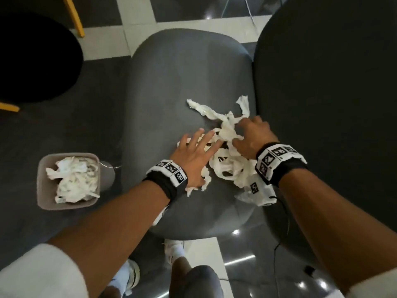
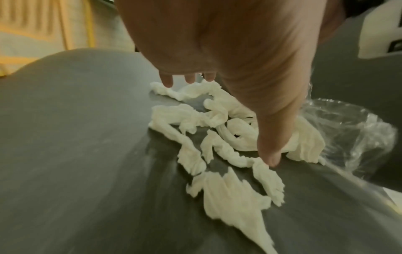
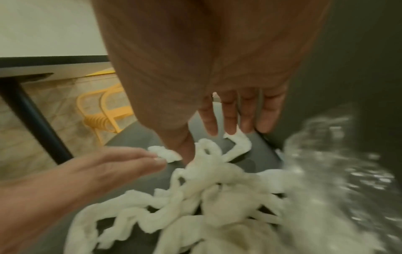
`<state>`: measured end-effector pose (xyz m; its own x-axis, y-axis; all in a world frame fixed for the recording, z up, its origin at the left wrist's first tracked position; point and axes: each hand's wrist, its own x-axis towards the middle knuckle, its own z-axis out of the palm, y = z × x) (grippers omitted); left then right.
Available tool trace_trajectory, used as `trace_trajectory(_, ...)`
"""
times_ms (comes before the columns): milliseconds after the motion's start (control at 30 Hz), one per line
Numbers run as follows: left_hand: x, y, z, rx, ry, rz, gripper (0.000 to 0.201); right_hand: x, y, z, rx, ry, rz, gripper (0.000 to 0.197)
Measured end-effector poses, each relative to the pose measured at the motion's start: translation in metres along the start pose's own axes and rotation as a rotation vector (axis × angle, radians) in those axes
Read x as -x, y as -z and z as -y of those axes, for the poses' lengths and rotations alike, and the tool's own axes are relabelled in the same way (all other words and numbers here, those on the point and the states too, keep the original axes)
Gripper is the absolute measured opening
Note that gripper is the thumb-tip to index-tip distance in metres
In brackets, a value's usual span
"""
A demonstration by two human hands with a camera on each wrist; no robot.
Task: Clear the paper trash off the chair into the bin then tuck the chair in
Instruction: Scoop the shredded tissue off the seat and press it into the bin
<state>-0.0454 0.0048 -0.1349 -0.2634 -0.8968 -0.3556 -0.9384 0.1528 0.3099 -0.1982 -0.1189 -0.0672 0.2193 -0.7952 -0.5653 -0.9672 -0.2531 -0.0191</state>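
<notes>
Both hands point(image 1: 194, 155) on strewn paper point(image 1: 225, 127)

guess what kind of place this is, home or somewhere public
Probably somewhere public, like a cafe or office lounge: a tiled floor in dark and pale squares, a yellow chair beside a dark-legged table, and padded grey seats.
</notes>
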Motion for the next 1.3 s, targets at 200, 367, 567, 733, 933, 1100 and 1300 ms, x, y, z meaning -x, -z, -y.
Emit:
trace_trajectory(200,-0.037,-0.006,0.001,-0.045,0.04,0.322,0.106,0.002,-0.037,-0.048,-0.129,-0.106,0.279,0.139)
trace_trajectory(367,-0.057,0.0,0.001,0.287,0.118,0.16,0.037,-0.002,-0.081,-0.044,-0.155,-0.033,0.35,0.141)
trace_trajectory(567,-0.063,0.028,-0.005,0.478,0.207,-0.133,0.033,-0.016,-0.089,-0.035,-0.213,0.058,0.139,0.106)
trace_trajectory(733,-0.085,0.053,0.006,0.547,0.339,-0.122,0.083,-0.034,-0.07,-0.03,-0.444,0.134,0.073,0.114)
trace_trajectory(933,-0.108,0.048,0.039,0.583,0.523,0.009,0.089,-0.071,-0.045,-0.028,-0.456,0.215,-0.078,0.106)
trace_trajectory(1100,-0.108,0.033,0.047,0.536,0.53,0.168,0.088,-0.106,-0.038,-0.029,-0.241,0.24,0.022,0.113)
trace_trajectory(1300,-0.062,0.02,0.033,0.4,0.334,0.294,0.131,-0.101,-0.052,-0.018,-0.222,0.21,0.04,0.116)
